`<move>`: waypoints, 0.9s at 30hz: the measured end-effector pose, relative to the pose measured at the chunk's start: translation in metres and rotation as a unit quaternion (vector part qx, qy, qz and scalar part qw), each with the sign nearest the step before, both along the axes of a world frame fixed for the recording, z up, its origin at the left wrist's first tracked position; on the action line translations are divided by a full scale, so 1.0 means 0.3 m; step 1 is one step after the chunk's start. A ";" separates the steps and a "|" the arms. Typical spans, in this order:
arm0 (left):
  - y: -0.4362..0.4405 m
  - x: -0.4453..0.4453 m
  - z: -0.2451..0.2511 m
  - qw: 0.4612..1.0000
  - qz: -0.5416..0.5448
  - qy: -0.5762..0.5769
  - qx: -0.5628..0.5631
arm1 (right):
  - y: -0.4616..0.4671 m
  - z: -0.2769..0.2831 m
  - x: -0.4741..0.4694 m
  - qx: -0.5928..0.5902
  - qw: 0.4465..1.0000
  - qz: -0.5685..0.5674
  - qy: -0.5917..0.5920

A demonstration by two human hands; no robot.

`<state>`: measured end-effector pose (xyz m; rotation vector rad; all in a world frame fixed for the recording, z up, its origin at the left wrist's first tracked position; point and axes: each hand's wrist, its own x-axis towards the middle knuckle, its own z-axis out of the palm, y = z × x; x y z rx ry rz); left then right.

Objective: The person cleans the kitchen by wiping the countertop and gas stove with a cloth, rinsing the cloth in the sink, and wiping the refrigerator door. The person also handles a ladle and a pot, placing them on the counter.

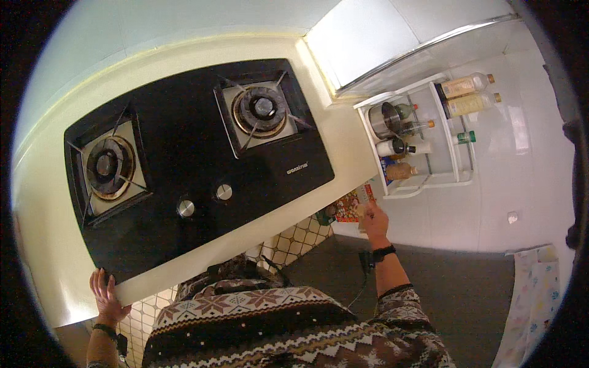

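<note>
My left hand [107, 295] rests on the front edge of the pale countertop [257, 225], its fingers by the lower left corner of the black two-burner gas hob [179, 142]. My right hand [376, 222] is beyond the counter's right end, fingers curled, in front of a red printed package [347, 207]. A small pale thing shows at its fingertips, too indistinct to name. Two metal knobs [224, 192] [186, 208] are on the hob's front part. A black band is on each wrist.
A white rack [416, 184] on the right holds a steel pot [383, 120] and several bottles [467, 86]. Above it juts a white cabinet or hood [368, 41]. Patterned cloth [534, 294] hangs at lower right. Below lie floor tiles [299, 237] and a dark floor area [451, 285].
</note>
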<state>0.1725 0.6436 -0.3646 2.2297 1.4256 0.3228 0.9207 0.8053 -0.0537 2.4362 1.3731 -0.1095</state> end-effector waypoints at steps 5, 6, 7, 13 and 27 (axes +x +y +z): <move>-0.012 -0.001 -0.062 1.000 0.013 0.010 -0.002 | 0.364 -0.113 -0.080 0.217 0.908 0.357 -0.025; -0.021 0.010 -0.073 0.999 0.022 0.018 -0.021 | 0.426 -0.174 -0.082 0.207 0.904 0.375 0.012; -0.018 0.016 -0.089 1.000 0.016 -0.008 -0.001 | 0.491 -0.238 -0.082 0.203 0.903 0.365 0.098; -0.007 0.104 -0.015 0.998 -0.007 0.034 0.056 | 0.645 -0.581 0.058 0.071 0.945 0.319 0.017; -0.130 0.091 0.093 0.993 -0.009 0.090 -0.072 | 0.647 -0.519 0.440 0.108 0.971 0.189 -0.096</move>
